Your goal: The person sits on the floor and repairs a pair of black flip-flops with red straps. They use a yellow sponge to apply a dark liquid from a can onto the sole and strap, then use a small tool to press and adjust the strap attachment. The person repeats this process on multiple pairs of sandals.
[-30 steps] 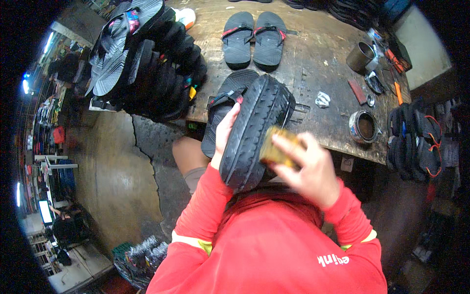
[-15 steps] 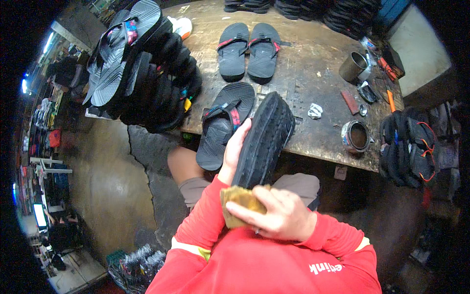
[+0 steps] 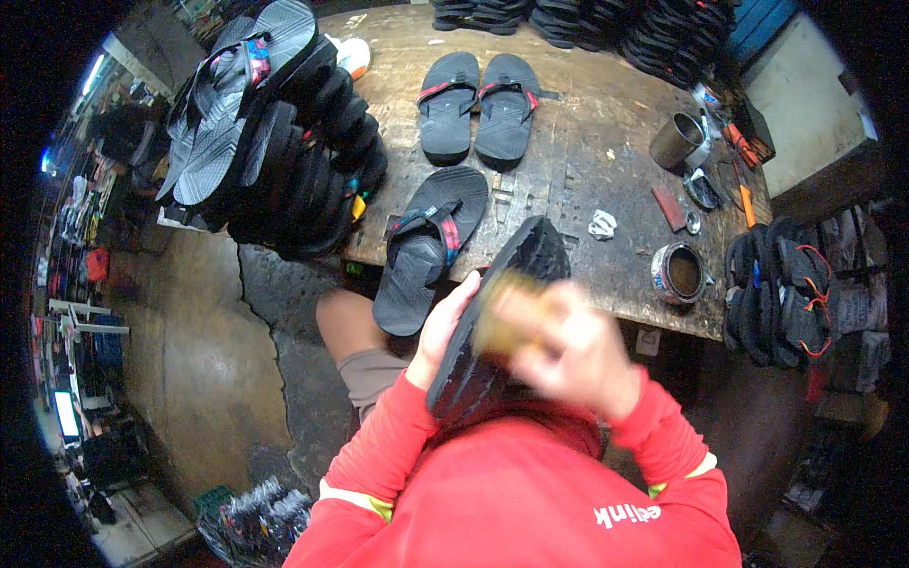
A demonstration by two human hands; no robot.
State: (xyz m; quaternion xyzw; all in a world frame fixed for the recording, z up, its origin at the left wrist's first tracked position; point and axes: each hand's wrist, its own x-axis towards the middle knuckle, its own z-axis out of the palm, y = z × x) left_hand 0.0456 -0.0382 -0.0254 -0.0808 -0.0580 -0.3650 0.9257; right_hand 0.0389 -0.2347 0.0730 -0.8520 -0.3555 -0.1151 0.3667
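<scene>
While a tall heap of dark sandals fills the upper left of the frame, one loose sandal lies slantwise just left of centre, its toe end on the table and its heel end reaching past the near edge. Below and right of it, the left grip is closed along the left flank of a treaded black sole, fingers toward the upper end. That sole sits at the centre of the frame, in front of the person's body; its long axis runs from lower left to upper right, tilted, with tread facing the right side. Over its middle, and hiding that part, is a yellowish-brown block, smeared by blur. Right of the block comes the right grip, clasping it from above and the right; blur hides the exact finger placement. So the sole lies to the left of the right grip, with the block between them, and directly to the right of the left grip, the nearer one. Farther right, a round tin stands near the table's edge.
</scene>
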